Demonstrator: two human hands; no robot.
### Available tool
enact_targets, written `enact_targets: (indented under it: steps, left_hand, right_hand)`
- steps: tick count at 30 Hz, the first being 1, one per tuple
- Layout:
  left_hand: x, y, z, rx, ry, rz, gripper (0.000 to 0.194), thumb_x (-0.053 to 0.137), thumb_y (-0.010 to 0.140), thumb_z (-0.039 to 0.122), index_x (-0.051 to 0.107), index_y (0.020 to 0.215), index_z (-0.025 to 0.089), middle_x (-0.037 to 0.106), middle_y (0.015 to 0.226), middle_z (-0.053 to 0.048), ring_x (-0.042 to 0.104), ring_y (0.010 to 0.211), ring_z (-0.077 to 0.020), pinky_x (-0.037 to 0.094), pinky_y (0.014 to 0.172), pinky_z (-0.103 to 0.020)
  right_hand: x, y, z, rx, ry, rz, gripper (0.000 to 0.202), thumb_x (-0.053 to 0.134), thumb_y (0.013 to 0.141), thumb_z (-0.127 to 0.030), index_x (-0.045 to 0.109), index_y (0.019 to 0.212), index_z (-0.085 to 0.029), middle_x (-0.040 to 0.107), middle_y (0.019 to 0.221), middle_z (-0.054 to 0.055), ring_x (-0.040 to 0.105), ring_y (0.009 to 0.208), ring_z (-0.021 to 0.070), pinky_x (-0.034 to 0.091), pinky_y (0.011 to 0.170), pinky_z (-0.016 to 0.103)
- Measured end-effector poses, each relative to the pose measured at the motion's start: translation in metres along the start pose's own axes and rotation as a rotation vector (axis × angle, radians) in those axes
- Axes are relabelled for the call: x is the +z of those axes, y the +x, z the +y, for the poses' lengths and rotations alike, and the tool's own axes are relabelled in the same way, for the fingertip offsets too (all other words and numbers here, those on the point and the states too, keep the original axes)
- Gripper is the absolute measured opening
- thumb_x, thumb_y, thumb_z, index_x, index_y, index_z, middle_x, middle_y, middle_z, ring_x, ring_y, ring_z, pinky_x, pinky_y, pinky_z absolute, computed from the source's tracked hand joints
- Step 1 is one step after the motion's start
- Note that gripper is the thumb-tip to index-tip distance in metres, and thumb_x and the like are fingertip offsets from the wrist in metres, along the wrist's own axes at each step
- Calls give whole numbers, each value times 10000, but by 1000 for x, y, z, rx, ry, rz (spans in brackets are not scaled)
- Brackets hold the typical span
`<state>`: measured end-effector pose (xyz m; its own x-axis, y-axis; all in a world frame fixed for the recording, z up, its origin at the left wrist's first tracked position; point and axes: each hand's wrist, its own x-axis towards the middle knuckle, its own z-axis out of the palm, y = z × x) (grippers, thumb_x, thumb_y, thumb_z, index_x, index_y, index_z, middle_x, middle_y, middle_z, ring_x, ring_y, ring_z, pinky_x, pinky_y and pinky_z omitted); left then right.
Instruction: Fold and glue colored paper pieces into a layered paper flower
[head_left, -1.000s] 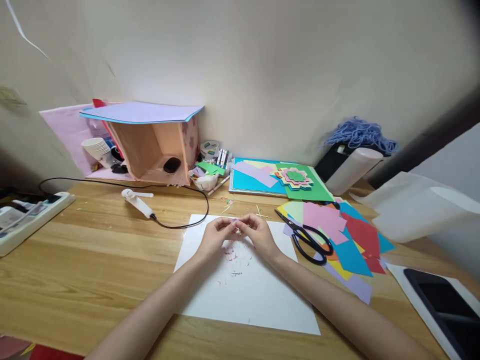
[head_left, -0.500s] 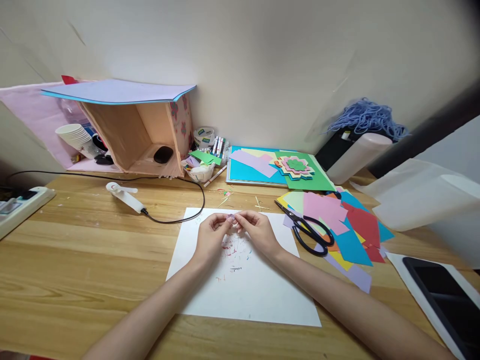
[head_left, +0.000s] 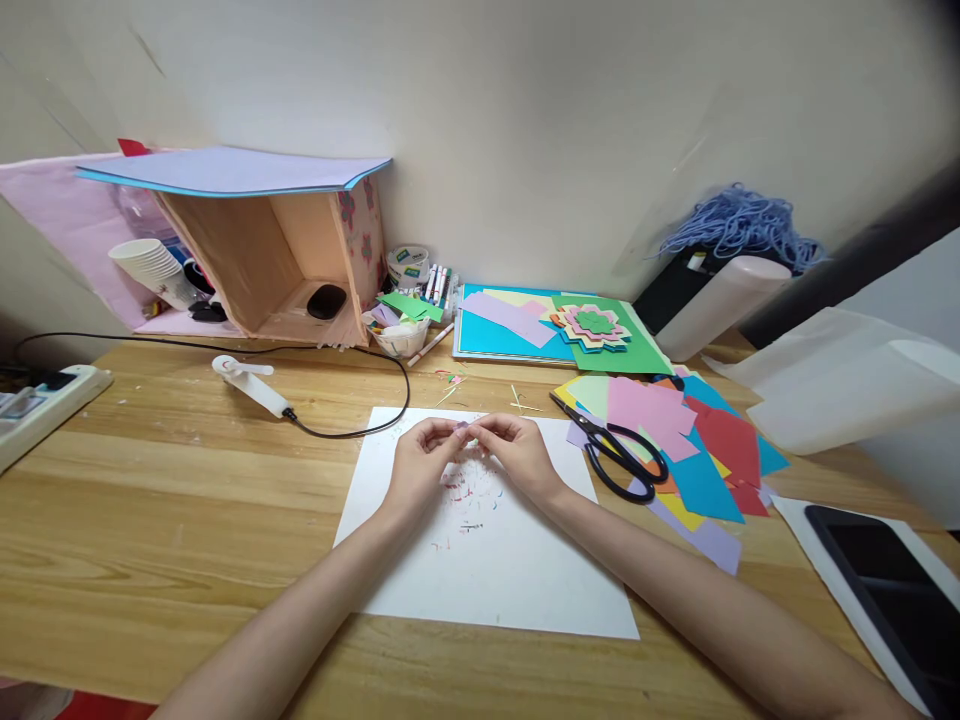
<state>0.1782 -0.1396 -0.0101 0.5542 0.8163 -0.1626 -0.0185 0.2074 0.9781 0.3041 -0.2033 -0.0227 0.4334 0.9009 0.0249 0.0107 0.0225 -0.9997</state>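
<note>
My left hand [head_left: 421, 462] and my right hand [head_left: 516, 455] meet over the upper part of a white sheet of paper [head_left: 525, 590]. Between the fingertips of both is a small purple piece of paper [head_left: 461, 427], mostly covered by the thumbs and fingers. Both hands are closed in a pinch. Red, black and blue marks dot the sheet below them. To the right of my right hand lie black-handled scissors [head_left: 611, 450], resting partly on loose coloured paper [head_left: 649, 405].
A white glue gun [head_left: 251, 388] with a black cable lies left of the sheet. Behind stand an open box [head_left: 364, 240], markers [head_left: 436, 285] and a layered paper flower [head_left: 594, 325] on green paper. At right are a phone [head_left: 877, 570] and blue yarn [head_left: 739, 230].
The view has tilted slightly, so the whole scene sits a little higher. My hands stay together over the sheet, and the fingertips have shifted slightly around the purple piece.
</note>
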Motion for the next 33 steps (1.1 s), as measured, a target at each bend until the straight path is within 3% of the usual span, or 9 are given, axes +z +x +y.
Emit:
enact_targets:
  steps: [11, 19, 24, 33]
  left_hand:
    - [1, 1, -4, 32, 11, 51, 287, 693, 633, 370, 607, 759, 127, 657, 771, -68, 620, 707, -167, 480, 604, -257]
    - [-4, 2, -1, 10, -7, 83, 273, 679, 654, 355, 619, 795, 129, 637, 755, -42, 595, 705, -141, 477, 633, -237]
    - [-5, 1, 5, -17, -37, 66, 278, 672, 659, 362, 635, 793, 121, 630, 743, -44, 585, 701, -140, 480, 621, -232]
    - [-4, 1, 4, -14, -22, 61, 302, 675, 651, 387, 639, 795, 124, 643, 759, -55, 597, 715, -154, 489, 654, -263]
  right_hand:
    - [2, -4, -1, -55, -102, -14, 242, 562, 776, -362, 683, 815, -156, 629, 697, 29, 547, 619, 126, 437, 564, 232]
    - [-1, -1, 0, -36, -90, 87, 300, 569, 758, -433, 652, 785, -146, 655, 739, 53, 523, 544, 110, 419, 514, 235]
    - [-2, 0, -1, -28, -94, 132, 244, 628, 713, -395, 629, 722, -151, 641, 698, 41, 519, 559, 113, 419, 544, 241]
    - [-3, 0, -3, -27, -32, 37, 248, 575, 767, -391, 645, 725, -158, 634, 727, 33, 503, 564, 98, 416, 543, 225]
